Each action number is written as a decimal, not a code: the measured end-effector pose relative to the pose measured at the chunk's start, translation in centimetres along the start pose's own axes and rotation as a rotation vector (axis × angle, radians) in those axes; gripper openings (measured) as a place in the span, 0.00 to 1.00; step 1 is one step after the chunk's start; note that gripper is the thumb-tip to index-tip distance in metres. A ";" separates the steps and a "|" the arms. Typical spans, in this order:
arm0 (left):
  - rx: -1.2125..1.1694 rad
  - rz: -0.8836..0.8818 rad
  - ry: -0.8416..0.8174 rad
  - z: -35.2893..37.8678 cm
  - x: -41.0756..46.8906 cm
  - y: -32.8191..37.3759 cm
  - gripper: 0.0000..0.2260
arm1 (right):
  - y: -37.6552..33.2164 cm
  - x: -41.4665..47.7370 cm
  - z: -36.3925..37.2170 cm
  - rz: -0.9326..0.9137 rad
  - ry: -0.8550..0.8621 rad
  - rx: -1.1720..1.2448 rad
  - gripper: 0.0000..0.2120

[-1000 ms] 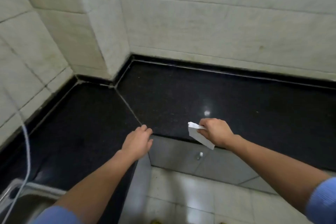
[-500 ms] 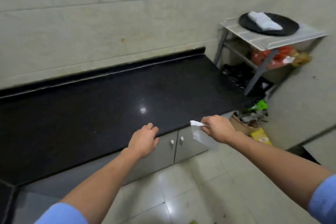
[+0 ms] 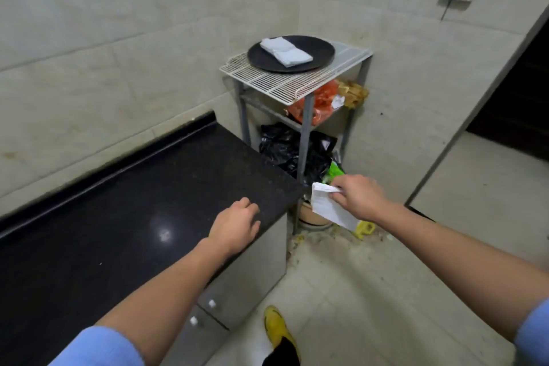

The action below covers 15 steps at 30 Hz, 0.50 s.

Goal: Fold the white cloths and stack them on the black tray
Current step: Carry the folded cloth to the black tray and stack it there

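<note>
My right hand (image 3: 358, 197) pinches a folded white cloth (image 3: 331, 208) in the air, just past the right end of the counter. The round black tray (image 3: 320, 52) sits on a white wire rack (image 3: 285, 83) in the corner ahead. A stack of folded white cloths (image 3: 285, 50) lies on the tray's left half. My left hand (image 3: 236, 227) hovers over the counter's front right edge with loosely curled fingers, holding nothing.
The black stone counter (image 3: 133, 217) runs left, with grey cabinet doors (image 3: 234, 285) below. Under the rack sit an orange bag (image 3: 319, 104), black bags (image 3: 285, 148) and floor clutter. A dark doorway (image 3: 517, 98) opens at right. A yellow shoe (image 3: 276, 327) is on the tiled floor.
My view has swung right from the counter corner to the rack and tray, which now stand nearer. The right hand still carries the cloth, now past the counter's end.
</note>
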State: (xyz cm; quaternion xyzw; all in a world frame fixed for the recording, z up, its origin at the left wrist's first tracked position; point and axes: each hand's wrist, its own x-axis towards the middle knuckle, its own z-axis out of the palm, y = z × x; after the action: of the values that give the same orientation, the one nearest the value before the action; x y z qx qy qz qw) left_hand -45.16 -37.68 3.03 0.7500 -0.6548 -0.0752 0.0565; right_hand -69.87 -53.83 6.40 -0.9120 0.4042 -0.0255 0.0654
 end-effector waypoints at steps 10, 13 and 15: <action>-0.036 0.138 0.076 -3.7 22.0 0.0 0.15 | 8.8 16.6 -8.9 0.047 0.107 0.073 0.06; -0.051 0.120 0.110 -5.6 27.3 -1.0 0.14 | 9.7 21.2 -11.6 0.006 0.189 0.111 0.06; -0.063 0.123 0.125 -6.5 29.7 -1.3 0.13 | 10.4 24.1 -12.7 -0.009 0.206 0.129 0.05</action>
State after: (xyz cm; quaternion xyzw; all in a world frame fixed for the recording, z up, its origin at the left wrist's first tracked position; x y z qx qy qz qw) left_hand -38.75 -67.02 7.98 0.7094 -0.6921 -0.0452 0.1251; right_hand -62.60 -79.87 17.34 -0.9001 0.4023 -0.1455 0.0819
